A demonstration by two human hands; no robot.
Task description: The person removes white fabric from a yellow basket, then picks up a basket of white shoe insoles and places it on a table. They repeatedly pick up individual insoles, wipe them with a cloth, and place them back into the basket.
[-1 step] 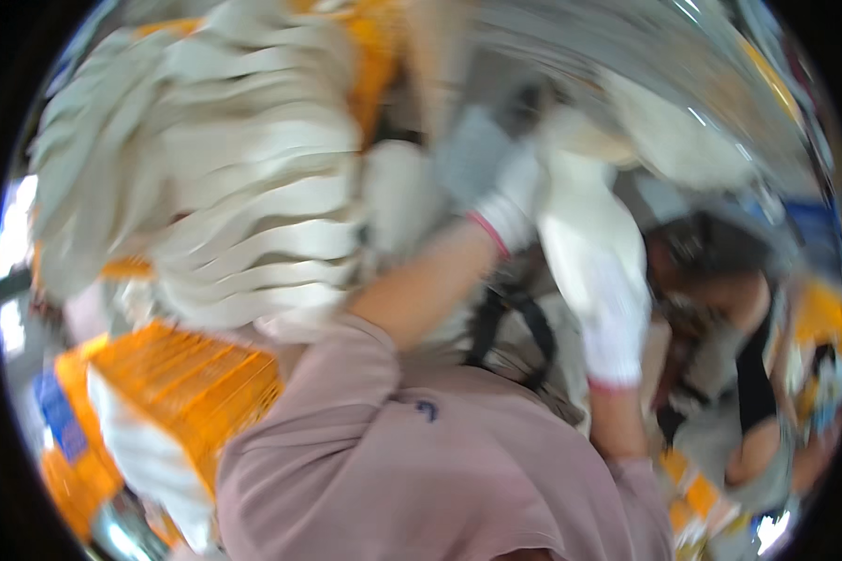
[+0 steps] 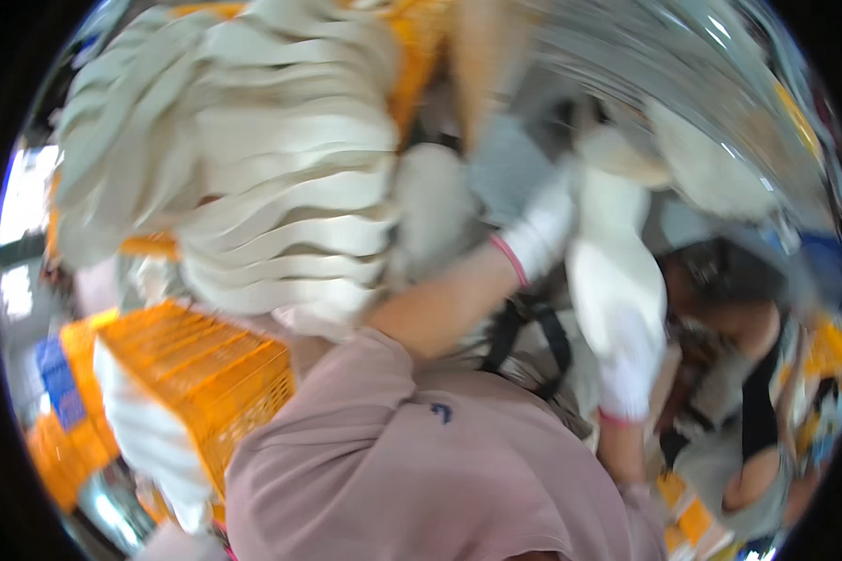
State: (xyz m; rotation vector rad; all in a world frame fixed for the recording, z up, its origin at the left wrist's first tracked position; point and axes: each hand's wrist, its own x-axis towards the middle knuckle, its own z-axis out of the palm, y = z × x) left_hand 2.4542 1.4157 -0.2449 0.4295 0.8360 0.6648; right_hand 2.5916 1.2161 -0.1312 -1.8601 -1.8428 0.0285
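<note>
A long white shoe sole (image 2: 611,252), narrow at its middle, lies in front of me with its near end at my right hand (image 2: 634,360). That hand, in a white glove with a pink cuff, appears closed on it. My left hand (image 2: 547,220), gloved the same way, reaches in beside the sole's far part; its fingers are smeared by motion and partly hidden. Tall rows of similar white soles (image 2: 290,201) are stacked at my left. Beyond the held sole, a beige piece (image 2: 622,154) and another pale sole-shaped piece (image 2: 706,154) show blurred.
An orange crate (image 2: 196,360) with white pieces at its side stands near left, with a blue crate (image 2: 61,383) behind. More orange crate (image 2: 426,47) shows behind the stack. Shiny clear plastic (image 2: 664,56) spreads at far right. Another person's arm (image 2: 758,402) is close at my right.
The view has shifted, so the stack and crates appear farther right. Both my hands and the sole sit slightly lower in the picture. My right hand stays on the sole.
</note>
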